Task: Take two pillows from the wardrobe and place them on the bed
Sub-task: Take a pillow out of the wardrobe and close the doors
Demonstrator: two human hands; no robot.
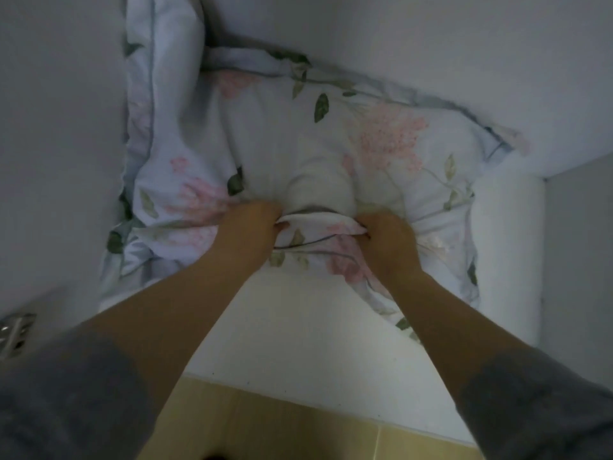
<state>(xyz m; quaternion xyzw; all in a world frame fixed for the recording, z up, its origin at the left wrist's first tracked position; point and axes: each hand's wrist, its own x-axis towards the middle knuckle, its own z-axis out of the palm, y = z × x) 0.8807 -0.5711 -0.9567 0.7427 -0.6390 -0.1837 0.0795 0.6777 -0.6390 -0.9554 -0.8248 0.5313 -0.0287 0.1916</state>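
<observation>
A floral pillow (348, 137), white with pink blossoms and green leaves, lies flat inside the white wardrobe on its shelf (298, 327). My left hand (247, 227) is closed on the pillow's front edge, left of the middle. My right hand (388, 240) grips the same edge a little further right, and the cloth bunches up between the two hands. A second pillow (166, 61) in the same print stands on edge against the left wall, behind and beside the first one.
White wardrobe walls close in on the left (56, 127) and at the back (431, 38). A rounded white panel edge (507, 244) stands to the right. A metal hinge (13, 330) shows at the far left. Yellowish floor (265, 426) lies below the shelf.
</observation>
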